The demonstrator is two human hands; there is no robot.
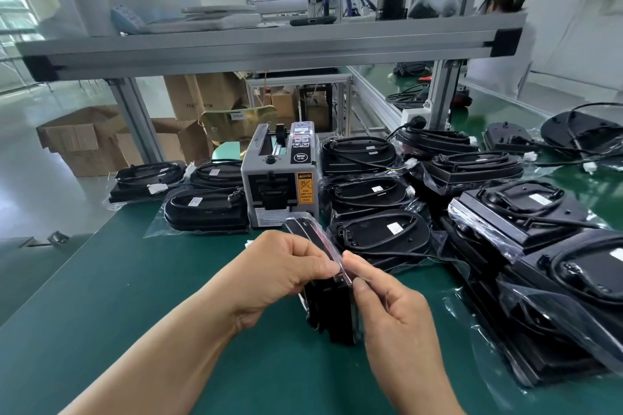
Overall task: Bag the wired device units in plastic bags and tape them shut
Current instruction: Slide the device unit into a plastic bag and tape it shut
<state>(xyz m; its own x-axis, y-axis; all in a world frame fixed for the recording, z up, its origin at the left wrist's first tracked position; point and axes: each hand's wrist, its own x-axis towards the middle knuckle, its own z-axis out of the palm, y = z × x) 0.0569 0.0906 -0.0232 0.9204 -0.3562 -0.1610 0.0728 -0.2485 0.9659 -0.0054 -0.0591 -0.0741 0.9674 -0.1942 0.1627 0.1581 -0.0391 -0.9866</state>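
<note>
nearest, we find the left hand (283,266) and right hand (394,310) both pinching the plastic along the top edge of a black unit (328,307), which stands on edge on the green bench mat (135,296). behind it sits a grey tape dispenser (281,178), with bagged units (381,236) lying flat on either side. farther off we note an aluminium shelf (269,44) overhead and cardboard boxes (84,138) on the pale floor.
</note>
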